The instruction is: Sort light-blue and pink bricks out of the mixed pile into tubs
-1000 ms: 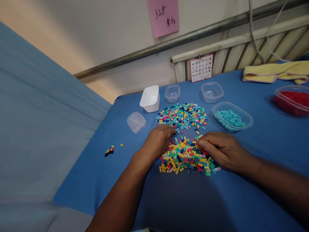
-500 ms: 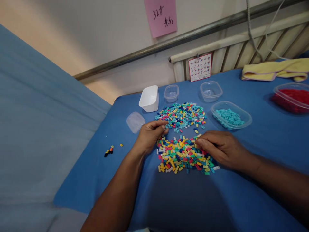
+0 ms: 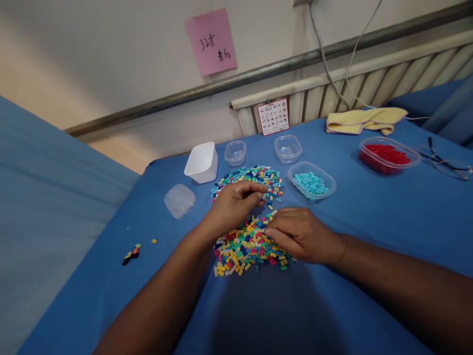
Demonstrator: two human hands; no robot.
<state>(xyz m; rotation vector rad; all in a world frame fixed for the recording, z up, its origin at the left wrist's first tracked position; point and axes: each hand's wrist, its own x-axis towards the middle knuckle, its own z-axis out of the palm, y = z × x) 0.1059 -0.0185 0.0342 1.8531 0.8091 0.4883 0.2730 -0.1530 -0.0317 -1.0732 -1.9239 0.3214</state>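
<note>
Two block piles (image 3: 246,249) lie by the left hand (image 3: 234,204). Beyond it stand four clear tubs (image 3: 288,150), one white tub (image 3: 205,171).

Dim light, soft shadows, stretched edges

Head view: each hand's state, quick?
Left hand: half curled by the far brick pile; holding anything, cannot tell.
Right hand: curled at the near brick pile; any contents hidden.

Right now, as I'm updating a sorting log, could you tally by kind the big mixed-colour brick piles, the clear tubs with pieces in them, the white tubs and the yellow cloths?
Big mixed-colour piles: 2, far brick pile and near brick pile
Clear tubs with pieces: 2, turquoise-filled tub and red-filled tub
White tub: 1
Yellow cloth: 1
Total: 6
</note>
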